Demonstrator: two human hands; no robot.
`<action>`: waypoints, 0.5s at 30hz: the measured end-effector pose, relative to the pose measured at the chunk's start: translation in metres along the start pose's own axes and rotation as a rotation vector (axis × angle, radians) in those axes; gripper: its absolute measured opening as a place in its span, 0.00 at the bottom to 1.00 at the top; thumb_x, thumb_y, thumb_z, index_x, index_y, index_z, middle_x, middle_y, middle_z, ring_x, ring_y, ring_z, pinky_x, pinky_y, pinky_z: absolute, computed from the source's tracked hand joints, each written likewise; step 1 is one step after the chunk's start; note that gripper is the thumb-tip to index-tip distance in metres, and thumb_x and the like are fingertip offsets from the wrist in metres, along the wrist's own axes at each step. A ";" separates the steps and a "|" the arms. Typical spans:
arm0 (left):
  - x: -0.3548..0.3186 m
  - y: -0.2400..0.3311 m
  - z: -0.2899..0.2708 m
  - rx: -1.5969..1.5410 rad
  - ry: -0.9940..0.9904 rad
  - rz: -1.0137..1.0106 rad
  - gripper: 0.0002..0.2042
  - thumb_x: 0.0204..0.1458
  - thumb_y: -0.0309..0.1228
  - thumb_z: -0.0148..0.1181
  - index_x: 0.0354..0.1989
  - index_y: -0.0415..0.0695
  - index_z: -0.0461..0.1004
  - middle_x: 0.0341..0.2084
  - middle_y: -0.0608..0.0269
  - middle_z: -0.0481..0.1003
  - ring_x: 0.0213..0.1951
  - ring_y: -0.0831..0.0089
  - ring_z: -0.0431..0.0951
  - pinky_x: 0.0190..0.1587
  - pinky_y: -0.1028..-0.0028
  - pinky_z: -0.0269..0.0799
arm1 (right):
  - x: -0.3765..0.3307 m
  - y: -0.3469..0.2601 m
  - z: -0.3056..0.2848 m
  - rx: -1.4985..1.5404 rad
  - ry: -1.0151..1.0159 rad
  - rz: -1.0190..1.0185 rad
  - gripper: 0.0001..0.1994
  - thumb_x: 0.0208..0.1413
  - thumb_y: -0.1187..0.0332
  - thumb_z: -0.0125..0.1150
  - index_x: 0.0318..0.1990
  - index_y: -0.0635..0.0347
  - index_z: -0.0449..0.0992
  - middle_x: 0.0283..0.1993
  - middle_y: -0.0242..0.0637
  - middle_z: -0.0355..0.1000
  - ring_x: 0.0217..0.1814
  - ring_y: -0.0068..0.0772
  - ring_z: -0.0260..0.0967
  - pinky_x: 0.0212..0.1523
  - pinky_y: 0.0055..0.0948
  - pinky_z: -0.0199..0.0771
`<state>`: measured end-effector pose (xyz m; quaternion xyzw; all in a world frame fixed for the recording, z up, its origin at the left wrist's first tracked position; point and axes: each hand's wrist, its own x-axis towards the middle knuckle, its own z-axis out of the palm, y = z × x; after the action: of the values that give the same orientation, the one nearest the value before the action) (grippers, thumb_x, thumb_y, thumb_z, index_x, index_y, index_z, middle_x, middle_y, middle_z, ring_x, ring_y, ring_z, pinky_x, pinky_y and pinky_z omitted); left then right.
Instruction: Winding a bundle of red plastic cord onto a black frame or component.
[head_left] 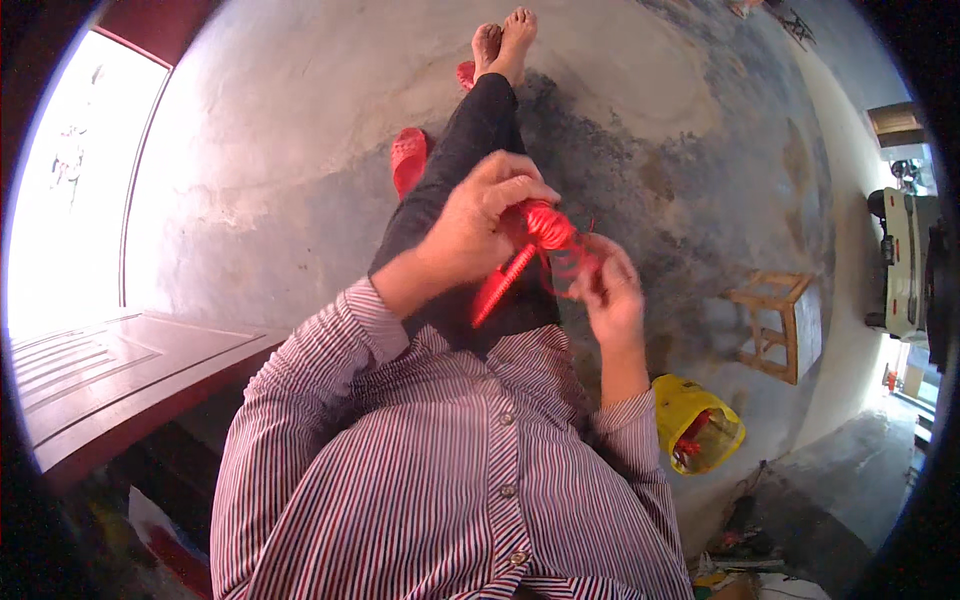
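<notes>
A bundle of bright red cord or ribbon (549, 226), its surface ridged as if wound round, is gripped above my lap by my left hand (485, 215). From the bundle a narrow red ribbed strip (502, 288) slants down toward my waist; whether it is a separate piece I cannot tell. Close on the right, my right hand (608, 290) is smeared by motion, its fingers pinched together at thin red loose strands (568, 272) that run from the bundle. The ends of these strands are too blurred to follow.
Dark-trousered legs (450, 170) stretch out over the grey floor, with a red slipper (408, 160) beside them. A yellow bag (700, 425) with red material inside stands by my right forearm. Farther right is a wooden stool (775, 320); at left, a panelled wooden surface (130, 365).
</notes>
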<state>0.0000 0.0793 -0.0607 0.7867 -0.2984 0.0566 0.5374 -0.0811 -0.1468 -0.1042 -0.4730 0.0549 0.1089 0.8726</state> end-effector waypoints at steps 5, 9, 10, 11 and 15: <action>0.014 -0.034 0.005 0.797 -0.364 0.113 0.14 0.36 0.22 0.58 0.36 0.45 0.75 0.38 0.57 0.69 0.43 0.55 0.72 0.45 0.60 0.70 | 0.046 0.005 0.000 -1.031 0.189 -0.128 0.17 0.46 0.68 0.65 0.46 0.60 0.74 0.40 0.34 0.70 0.38 0.30 0.70 0.39 0.28 0.72; 0.006 -0.040 0.032 0.448 -0.481 -0.322 0.17 0.36 0.25 0.58 0.40 0.43 0.73 0.37 0.52 0.70 0.44 0.53 0.71 0.48 0.60 0.69 | 0.058 0.024 0.015 -1.451 0.151 -0.104 0.21 0.41 0.66 0.69 0.44 0.60 0.72 0.47 0.40 0.68 0.48 0.49 0.69 0.46 0.43 0.71; 0.004 -0.042 0.034 0.472 -0.462 -0.331 0.17 0.36 0.25 0.58 0.40 0.43 0.73 0.37 0.52 0.70 0.44 0.53 0.71 0.48 0.60 0.69 | 0.056 0.024 0.016 -1.461 0.175 -0.064 0.21 0.41 0.66 0.69 0.44 0.60 0.72 0.47 0.40 0.68 0.48 0.49 0.69 0.46 0.43 0.71; 0.001 -0.042 0.035 0.439 -0.375 -0.219 0.17 0.37 0.26 0.59 0.40 0.42 0.73 0.37 0.52 0.70 0.43 0.53 0.72 0.47 0.60 0.69 | 0.054 0.021 0.016 -1.457 0.193 -0.166 0.20 0.41 0.66 0.69 0.42 0.61 0.73 0.47 0.40 0.68 0.48 0.48 0.69 0.46 0.41 0.71; -0.014 -0.037 0.031 0.324 -0.051 0.048 0.17 0.38 0.27 0.61 0.41 0.39 0.72 0.36 0.50 0.72 0.43 0.53 0.72 0.48 0.61 0.69 | 0.036 -0.006 0.015 -1.238 0.268 -0.464 0.17 0.41 0.67 0.70 0.39 0.63 0.75 0.47 0.39 0.70 0.48 0.42 0.71 0.48 0.34 0.71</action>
<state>0.0013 0.0669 -0.1091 0.8568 -0.3178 0.0970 0.3944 -0.0445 -0.1329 -0.0983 -0.8948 -0.0130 -0.1295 0.4270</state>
